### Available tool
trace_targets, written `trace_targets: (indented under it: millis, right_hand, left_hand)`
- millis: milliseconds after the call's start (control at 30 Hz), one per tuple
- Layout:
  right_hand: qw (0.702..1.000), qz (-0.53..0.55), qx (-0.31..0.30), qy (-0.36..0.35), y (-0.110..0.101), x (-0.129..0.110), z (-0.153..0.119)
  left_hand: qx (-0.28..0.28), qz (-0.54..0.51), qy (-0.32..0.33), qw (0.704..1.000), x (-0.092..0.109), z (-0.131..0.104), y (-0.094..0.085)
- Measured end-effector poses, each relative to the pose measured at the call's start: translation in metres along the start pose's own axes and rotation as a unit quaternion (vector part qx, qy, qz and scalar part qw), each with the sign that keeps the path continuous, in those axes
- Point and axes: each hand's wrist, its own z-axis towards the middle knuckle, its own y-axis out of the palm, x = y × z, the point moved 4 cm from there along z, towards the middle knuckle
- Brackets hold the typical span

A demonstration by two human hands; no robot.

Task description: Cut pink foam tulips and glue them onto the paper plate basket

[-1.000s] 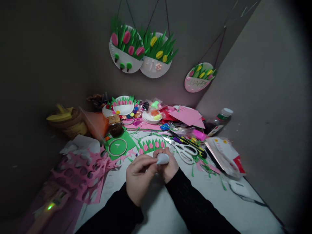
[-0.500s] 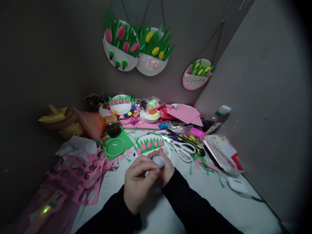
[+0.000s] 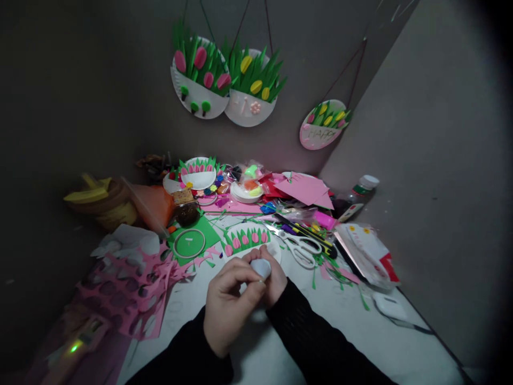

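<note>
Both my hands meet over the near middle of the table around a small pale, rounded thing (image 3: 261,268), whose kind I cannot make out. My left hand (image 3: 230,305) pinches its near edge between thumb and forefinger. On the right, my right hand (image 3: 276,278) is curled round its far side, with some fingers hidden. Just beyond the hands lies a white paper plate (image 3: 274,250) bearing a row of pink paper tulips (image 3: 245,239) and green paper grass. White-handled scissors (image 3: 302,250) rest to the right of the plate.
Pink punched paper scraps (image 3: 132,283) lie at the left, near a green sheet with a tape ring (image 3: 189,244). Plastic packets (image 3: 364,251) and a white case (image 3: 388,306) are at right. A bottle (image 3: 363,187) stands behind. Decorated plates (image 3: 200,101) hang on the wall.
My hands keep nearly the same place and hold. The pale thing is tilted slightly differently between my fingers, and the view has shifted a little.
</note>
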Motion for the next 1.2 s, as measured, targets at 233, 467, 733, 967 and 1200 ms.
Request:
trace_targets:
  millis: [233,467,733,967,1200]
  right_hand:
    - [0.998,0.044,0.038,0.03,0.0007,0.0018,-0.0017]
    - [0.998,0.054,0.04,0.018,-0.0007,0.0022,-0.0006]
    - [0.999,0.038,0.03,0.011,0.0004,0.0027,-0.0004]
    - [0.998,0.05,0.026,0.019,-0.0006,0.0035,0.0]
    - [0.991,0.122,0.045,0.039,0.0006,0.0052,0.001]
  left_hand:
    - [-0.016,-0.005,-0.001,1.0,-0.0008,-0.0008,-0.0002]
    - [-0.018,-0.012,-0.008,1.0,-0.0005,-0.0015,0.0002]
    - [-0.023,-0.025,-0.012,0.999,-0.0028,-0.0012,-0.0013]
    - [-0.026,-0.01,-0.012,1.0,-0.0032,-0.0017,-0.0016]
    - [-0.005,0.002,0.017,1.0,0.0012,0.0009,-0.0042]
